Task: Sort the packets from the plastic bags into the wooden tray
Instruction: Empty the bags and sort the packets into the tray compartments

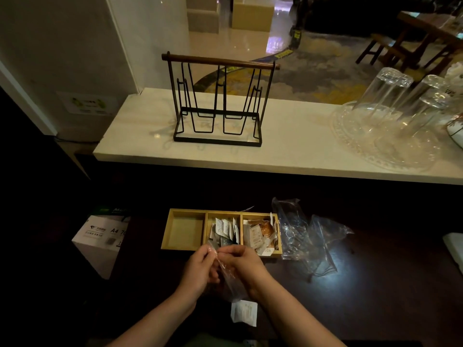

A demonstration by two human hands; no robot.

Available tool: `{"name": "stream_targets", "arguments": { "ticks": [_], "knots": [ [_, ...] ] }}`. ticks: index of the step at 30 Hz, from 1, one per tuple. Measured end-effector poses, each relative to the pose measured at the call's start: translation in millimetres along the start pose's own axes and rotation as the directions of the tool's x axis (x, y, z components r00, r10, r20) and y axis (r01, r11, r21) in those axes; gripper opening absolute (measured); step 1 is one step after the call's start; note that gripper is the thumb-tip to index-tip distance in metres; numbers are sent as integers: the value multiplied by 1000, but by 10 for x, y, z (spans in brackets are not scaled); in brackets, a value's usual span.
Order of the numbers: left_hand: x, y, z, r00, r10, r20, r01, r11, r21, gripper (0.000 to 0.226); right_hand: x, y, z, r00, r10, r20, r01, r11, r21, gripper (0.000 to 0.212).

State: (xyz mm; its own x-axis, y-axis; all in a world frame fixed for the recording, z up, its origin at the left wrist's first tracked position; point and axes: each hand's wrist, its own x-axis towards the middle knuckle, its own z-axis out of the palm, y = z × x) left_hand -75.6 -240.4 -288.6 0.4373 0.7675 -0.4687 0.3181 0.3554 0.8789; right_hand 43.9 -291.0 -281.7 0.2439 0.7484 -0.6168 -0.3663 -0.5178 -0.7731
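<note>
Wooden tray (186,230) sits on the dark counter (375,284) just ahead of us, left compartment bare. Our left hand (200,267) and right hand (246,266) pinch the plastic bag (231,280) mouth. White packet (244,312) hangs below, long axis vertical.

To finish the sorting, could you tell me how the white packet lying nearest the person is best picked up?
Pinch the white packet by its lower edge, coming from above on the near side. It lies flat on the dark table, and the held plastic bag overlaps its top edge, so the near edge is freest.
</note>
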Motion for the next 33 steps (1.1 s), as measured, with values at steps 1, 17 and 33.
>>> {"name": "stream_targets", "arguments": {
  "ticks": [1, 17, 33],
  "knots": [
    [-4, 8, -6, 1000, 11, 12, -11, 999, 32, 22, 9, 12, 2, 998, -55, -34, 51, 993, -108, 15],
    [-18, 81, -1, 999, -13, -49, 21, 987, 161, 21, -35, -16, 114, 995, -47, 89, 57, 991, -118, 14],
    [9, 99, -14, 992, 112, -57, -72, 878, 473, 28, -10, 24, 108, 996, -80, -28, 79, 997, -23, 13]
  ]
}}
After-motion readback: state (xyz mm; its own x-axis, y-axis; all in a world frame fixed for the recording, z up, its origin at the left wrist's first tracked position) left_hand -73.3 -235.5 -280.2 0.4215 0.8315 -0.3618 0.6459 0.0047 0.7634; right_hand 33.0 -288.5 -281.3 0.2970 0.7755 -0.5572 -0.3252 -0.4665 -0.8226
